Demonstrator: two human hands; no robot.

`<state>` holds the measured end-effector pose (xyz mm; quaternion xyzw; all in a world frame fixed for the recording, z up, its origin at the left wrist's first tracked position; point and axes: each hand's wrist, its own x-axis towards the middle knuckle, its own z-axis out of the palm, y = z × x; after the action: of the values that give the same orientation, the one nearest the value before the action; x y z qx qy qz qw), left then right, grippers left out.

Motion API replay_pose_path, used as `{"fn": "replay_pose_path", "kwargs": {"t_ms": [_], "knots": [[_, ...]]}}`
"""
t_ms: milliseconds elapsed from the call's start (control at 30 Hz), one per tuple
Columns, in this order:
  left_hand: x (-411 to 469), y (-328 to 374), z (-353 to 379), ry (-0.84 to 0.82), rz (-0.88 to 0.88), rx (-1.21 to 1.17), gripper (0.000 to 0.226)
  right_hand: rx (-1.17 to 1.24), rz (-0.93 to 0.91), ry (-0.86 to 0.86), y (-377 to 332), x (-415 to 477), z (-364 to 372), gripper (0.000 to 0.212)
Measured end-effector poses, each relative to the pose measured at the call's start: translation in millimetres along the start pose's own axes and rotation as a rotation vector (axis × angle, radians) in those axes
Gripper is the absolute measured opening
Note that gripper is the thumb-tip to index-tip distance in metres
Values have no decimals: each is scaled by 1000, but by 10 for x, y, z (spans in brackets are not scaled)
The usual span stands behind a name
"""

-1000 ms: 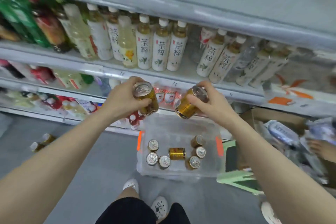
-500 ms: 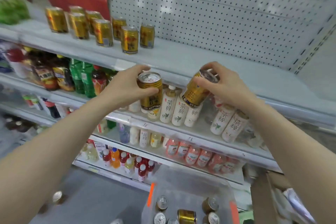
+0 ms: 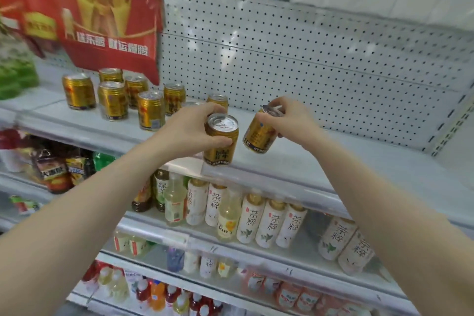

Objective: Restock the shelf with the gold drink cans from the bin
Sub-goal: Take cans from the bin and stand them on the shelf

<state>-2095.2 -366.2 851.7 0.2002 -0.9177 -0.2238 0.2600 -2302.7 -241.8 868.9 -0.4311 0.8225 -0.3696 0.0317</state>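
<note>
left hand (image 3: 188, 129) wraps a gold can (image 3: 221, 139) from the side, thumb across the front, fingers curled round the back; can upright, just over the front edge of the top shelf (image 3: 295, 161). right hand (image 3: 289, 120) pinches a 2nd gold can (image 3: 259, 133) by its top rim w/ fingertips closed on it; that can tilts, base swung toward the left-hand can, the two close but apart. both cans above the shelf front, can't tell if either touches it. further back-left on the same shelf stands a group of gold cans (image 3: 112, 96), upright, under a red poster (image 3: 97, 20). white pegboard (image 3: 307, 59) behind. lower shelves hold tea bottles (image 3: 272, 226) w/ white labels. bin not in view.
</note>
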Motion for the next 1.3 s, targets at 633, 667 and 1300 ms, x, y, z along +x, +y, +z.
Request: {"fn": "replay_pose_path", "kwargs": {"t_ms": [633,667,1300], "knots": [[685,-298,304,-37,99,42,68,-302,61,-9,175,1105,565,67],[706,-301,315,-37,104,47,68,-314,53,-30,182,1118,566,68],[787,-615,144,64,182,371,64,-345,-320,-82,-70,368,383,47]]}}
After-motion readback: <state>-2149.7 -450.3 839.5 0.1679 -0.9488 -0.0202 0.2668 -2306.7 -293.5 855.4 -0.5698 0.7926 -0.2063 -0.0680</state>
